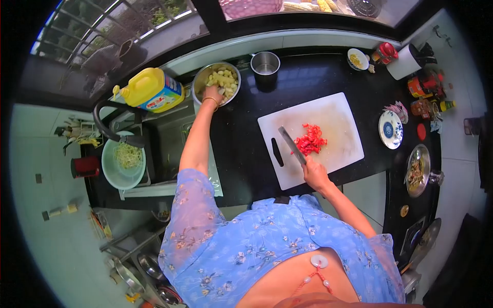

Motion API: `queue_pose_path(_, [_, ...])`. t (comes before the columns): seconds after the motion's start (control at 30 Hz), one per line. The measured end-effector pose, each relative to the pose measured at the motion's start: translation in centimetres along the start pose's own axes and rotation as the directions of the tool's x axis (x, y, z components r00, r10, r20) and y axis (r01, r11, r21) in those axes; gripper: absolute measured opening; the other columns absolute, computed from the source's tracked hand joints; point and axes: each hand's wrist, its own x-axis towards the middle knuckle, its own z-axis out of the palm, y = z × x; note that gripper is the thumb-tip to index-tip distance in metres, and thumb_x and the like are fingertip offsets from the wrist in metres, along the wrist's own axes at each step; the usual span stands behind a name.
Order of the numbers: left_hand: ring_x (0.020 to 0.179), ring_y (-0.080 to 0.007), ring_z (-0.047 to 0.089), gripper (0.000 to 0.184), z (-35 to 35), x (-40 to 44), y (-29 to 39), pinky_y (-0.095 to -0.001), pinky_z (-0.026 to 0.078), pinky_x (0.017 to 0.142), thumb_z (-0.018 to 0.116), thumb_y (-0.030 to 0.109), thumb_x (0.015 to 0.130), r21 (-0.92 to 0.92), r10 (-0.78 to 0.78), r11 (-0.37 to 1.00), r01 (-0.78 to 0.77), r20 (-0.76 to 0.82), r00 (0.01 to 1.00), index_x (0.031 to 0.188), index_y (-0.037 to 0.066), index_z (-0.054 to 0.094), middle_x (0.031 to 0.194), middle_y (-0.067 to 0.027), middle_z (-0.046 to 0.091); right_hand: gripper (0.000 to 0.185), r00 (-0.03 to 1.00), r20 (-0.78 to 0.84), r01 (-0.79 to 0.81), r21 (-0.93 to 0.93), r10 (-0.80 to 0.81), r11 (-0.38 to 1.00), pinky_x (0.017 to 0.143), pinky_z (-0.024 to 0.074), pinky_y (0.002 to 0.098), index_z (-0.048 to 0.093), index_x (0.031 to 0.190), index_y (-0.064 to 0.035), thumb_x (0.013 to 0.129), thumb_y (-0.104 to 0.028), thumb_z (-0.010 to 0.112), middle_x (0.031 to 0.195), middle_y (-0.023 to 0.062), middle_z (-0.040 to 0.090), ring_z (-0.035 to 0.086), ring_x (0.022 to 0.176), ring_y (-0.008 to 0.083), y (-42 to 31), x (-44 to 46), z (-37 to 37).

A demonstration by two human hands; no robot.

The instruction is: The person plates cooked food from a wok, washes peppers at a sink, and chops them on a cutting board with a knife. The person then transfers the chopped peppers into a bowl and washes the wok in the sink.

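Note:
My left hand (213, 94) reaches over the near rim of a metal bowl (238, 88) of pale yellow chopped chunks (224, 78). Its fingertips are down at the chunks, and I cannot make out whether they hold any. In my right hand (315, 172) is the handle of a kitchen knife (291, 145), its blade slanting up and left over the white cutting board (339, 115). A small heap of chopped red pepper (311, 140) lies on the board, just right of the blade.
Left are a sink (172, 136), a yellow jug (154, 90) and a green basin (110, 169) with pale shreds. A metal cup (265, 64) stands behind the board. Rightward are a patterned plate (391, 130), a small bowl (358, 60) and a metal dish of food (417, 171).

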Motion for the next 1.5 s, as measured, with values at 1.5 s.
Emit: queue_pose_path(1.5, [0.079,-0.0341,0.058,0.032,9.4,-21.8,19.4,-0.0431,0.046,0.067,0.065,0.025,0.069,-0.280,0.486,0.854,-0.440,0.121,0.866,0.088,0.004,0.051,0.084,-0.0159,0.059,0.022,0.954,-0.110,-0.263,0.134,0.278,0.955,0.062,0.0463,0.0504,0.044,0.090,0.0000,0.082,-0.019,0.051,0.067,0.0242,0.059,0.058,0.067,0.0423,2.9,-2.1,-1.0])
